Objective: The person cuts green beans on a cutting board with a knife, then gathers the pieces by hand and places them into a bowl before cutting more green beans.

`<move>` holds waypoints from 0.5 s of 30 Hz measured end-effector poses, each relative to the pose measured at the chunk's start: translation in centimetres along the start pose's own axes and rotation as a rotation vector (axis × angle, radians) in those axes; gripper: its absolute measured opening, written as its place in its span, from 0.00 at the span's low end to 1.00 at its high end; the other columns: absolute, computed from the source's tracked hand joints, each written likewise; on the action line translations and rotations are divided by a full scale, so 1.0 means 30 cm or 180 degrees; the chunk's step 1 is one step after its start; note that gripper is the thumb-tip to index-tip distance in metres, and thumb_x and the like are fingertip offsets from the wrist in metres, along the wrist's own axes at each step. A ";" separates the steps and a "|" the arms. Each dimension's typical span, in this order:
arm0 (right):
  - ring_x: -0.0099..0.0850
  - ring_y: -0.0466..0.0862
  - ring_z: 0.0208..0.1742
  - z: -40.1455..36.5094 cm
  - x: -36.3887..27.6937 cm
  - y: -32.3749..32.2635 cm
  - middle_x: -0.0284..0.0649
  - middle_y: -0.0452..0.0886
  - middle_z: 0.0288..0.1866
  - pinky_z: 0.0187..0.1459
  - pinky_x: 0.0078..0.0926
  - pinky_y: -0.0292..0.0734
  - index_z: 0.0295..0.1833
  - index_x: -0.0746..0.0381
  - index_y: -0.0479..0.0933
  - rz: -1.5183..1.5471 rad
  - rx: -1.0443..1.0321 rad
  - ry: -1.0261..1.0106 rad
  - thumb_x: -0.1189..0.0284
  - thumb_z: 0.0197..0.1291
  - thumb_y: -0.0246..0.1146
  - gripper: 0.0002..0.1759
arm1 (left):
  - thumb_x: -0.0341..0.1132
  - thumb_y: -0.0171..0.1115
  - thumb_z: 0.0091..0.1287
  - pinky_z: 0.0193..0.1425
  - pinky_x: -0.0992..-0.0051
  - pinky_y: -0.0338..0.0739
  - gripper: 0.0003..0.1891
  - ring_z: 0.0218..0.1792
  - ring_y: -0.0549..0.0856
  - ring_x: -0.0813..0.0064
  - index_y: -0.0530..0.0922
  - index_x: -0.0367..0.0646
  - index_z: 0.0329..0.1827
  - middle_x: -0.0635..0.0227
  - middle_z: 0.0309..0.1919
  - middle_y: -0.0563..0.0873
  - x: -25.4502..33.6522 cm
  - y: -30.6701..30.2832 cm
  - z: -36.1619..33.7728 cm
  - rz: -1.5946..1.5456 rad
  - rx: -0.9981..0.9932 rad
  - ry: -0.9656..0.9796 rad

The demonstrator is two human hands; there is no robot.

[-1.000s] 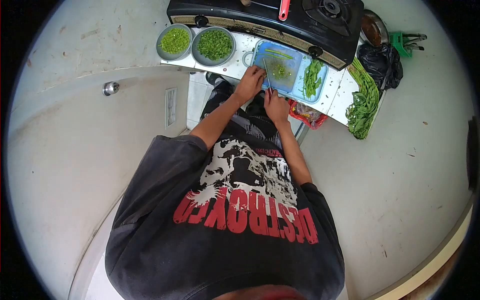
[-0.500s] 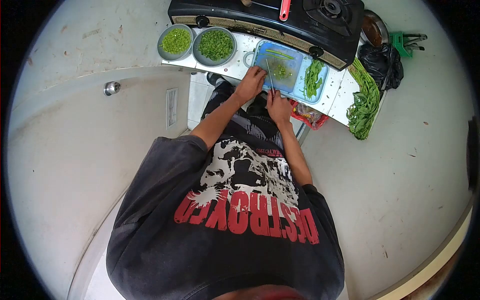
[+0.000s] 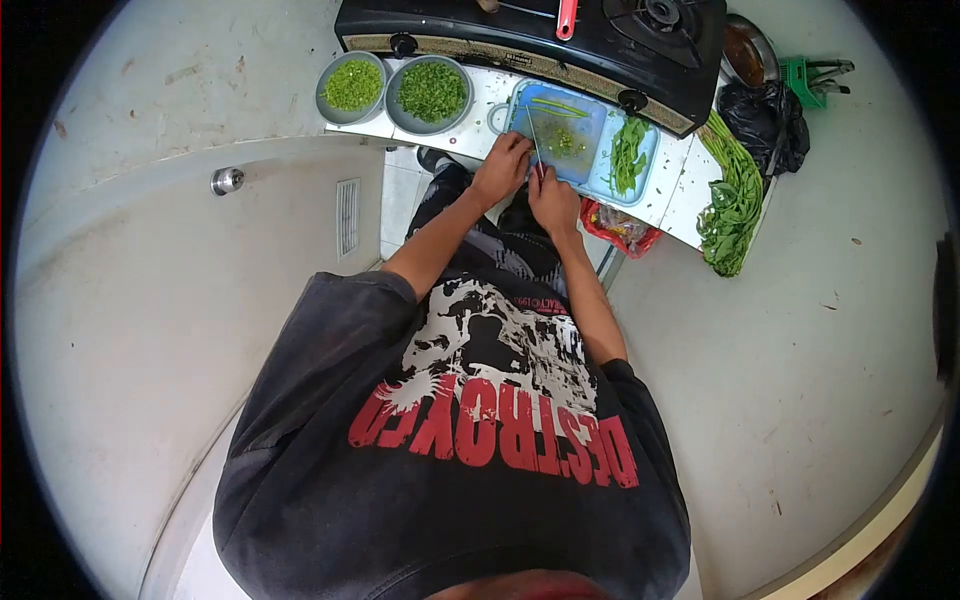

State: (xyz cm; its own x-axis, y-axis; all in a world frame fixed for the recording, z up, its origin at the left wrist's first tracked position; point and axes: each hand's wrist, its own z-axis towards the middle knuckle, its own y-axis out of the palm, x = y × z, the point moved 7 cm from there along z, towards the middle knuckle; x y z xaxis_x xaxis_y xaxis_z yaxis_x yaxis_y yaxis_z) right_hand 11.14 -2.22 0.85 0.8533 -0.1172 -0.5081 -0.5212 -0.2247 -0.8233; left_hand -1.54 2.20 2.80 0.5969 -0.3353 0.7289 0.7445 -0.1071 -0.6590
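A knife [image 3: 535, 148] over blue cutting board [image 3: 588, 122]

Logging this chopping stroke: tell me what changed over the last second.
The right hand edged slightly forward toward the board, and its knife swung back left, closer to the left hand. Nothing was picked up or let go: the right hand keeps the knife, and the left hand stays at the board's left edge. The stove and the bundle of greens did not move.

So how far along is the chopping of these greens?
Done: two bowls hold chopped greens. In hand: the right hand holds a knife over a small heap on the blue board, left hand beside it. Left: whole stems on the tray and a big bundle on the counter.
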 end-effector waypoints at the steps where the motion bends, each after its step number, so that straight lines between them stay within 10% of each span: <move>1: 0.59 0.88 0.31 -0.003 -0.002 -0.005 0.60 0.85 0.27 0.36 0.58 0.84 0.45 0.67 0.79 -0.0022 -0.0005 0.0015 0.54 0.76 0.55 0.24 | 0.22 0.62 0.65 0.59 0.56 0.77 0.11 0.51 0.80 0.48 0.81 0.36 0.50 0.53 0.46 0.80 -0.001 0.002 0.000 -0.0005 -0.0017 -0.0012; 15: 0.59 0.88 0.29 -0.106 0.058 0.008 0.60 0.85 0.25 0.33 0.58 0.83 0.42 0.67 0.79 -0.0174 0.0005 -0.0018 0.53 0.76 0.55 0.25 | 0.21 0.62 0.65 0.59 0.57 0.78 0.11 0.51 0.81 0.49 0.82 0.37 0.50 0.55 0.45 0.80 -0.010 0.006 -0.003 -0.0157 0.0049 -0.0057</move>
State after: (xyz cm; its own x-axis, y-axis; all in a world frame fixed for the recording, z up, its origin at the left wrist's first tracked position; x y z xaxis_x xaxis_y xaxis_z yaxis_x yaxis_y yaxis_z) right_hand 12.54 -5.55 0.56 0.8804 -0.0993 -0.4637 -0.4738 -0.2291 -0.8503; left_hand -1.62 2.19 2.45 0.5645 -0.3132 0.7637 0.7776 -0.1086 -0.6194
